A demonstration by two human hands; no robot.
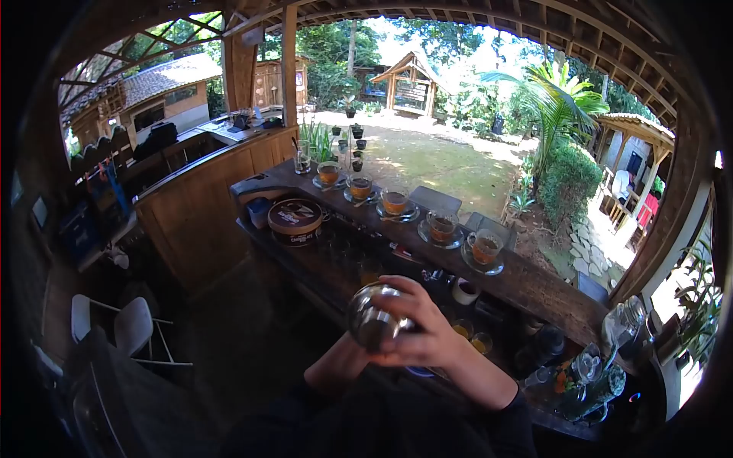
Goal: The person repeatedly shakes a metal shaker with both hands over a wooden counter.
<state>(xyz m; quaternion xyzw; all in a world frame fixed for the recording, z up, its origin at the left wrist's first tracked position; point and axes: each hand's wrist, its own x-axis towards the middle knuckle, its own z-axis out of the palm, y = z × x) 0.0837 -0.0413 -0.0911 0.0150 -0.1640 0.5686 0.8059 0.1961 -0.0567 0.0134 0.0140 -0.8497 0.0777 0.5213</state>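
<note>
In front of my body I hold a shiny metal cocktail shaker [376, 317] tilted, with its rounded end toward me. My right hand [424, 320] is wrapped round its right side, the fingers slightly blurred. My left hand [347, 357] grips it from below and the left, and its fingers are mostly hidden behind the shaker and my right hand. Beyond it, glass cups of amber tea, such as the nearest cup [484, 248], stand on saucers in a row along the raised wooden counter [527, 286].
A round brown tub [295, 221] stands on the lower counter at the left. Small glasses with yellow liquid [481, 343] are right of my hands. Glass jars [588, 366] crowd the right end. A white folding chair [134, 327] stands on the floor to the left.
</note>
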